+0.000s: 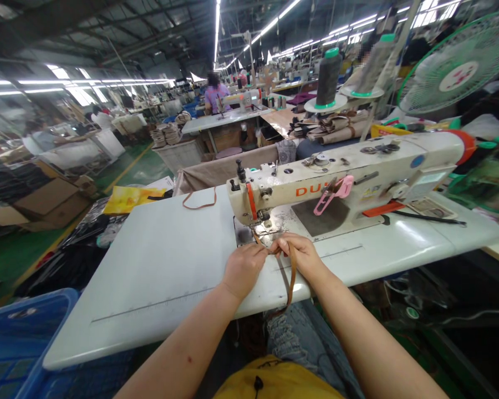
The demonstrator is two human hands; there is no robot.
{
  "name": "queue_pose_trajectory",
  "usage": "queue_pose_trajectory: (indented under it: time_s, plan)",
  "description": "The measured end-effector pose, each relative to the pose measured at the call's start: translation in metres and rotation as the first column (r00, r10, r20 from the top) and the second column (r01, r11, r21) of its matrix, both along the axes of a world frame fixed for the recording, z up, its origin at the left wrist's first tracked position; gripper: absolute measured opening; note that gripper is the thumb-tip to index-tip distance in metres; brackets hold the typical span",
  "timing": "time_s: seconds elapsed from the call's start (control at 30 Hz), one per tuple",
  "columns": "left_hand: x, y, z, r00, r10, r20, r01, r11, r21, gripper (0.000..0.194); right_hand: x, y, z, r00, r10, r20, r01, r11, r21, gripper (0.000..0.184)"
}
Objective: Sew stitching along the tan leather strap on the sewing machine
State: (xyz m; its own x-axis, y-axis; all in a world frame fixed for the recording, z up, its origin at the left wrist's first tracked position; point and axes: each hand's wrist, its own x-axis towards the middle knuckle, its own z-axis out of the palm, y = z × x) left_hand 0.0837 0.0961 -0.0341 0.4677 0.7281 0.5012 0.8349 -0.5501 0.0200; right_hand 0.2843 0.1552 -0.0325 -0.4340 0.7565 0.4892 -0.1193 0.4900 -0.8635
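Note:
My left hand [243, 269] and my right hand [301, 256] rest side by side on the white sewing table [158, 266], just in front of the needle of the cream sewing machine [349, 177]. Both hands are closed, pinching a thin brown leather strap [291, 274]. The strap runs from under the presser foot, between my fingers, and hangs down over the table's front edge toward my lap. Another brown strap [199, 204] lies looped at the table's far edge, left of the machine head.
A blue plastic crate [12, 343] stands at the lower left. Dark thread cones [328, 77] and a green fan [457, 66] rise behind the machine. Cardboard boxes [50, 202] and dark fabric lie on the green floor at left. A person sews at a far table [216, 97].

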Motion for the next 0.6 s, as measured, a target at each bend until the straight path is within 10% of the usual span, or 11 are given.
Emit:
queue_pose_trajectory:
  time_s: [0.6]
  plan:
    - [-0.013,0.027,-0.013,0.990,0.082,0.112,-0.077,0.996,-0.045,0.013,-0.002,-0.001,-0.002,0.995,-0.085,0.045,0.084,0.996,0.019,0.037]
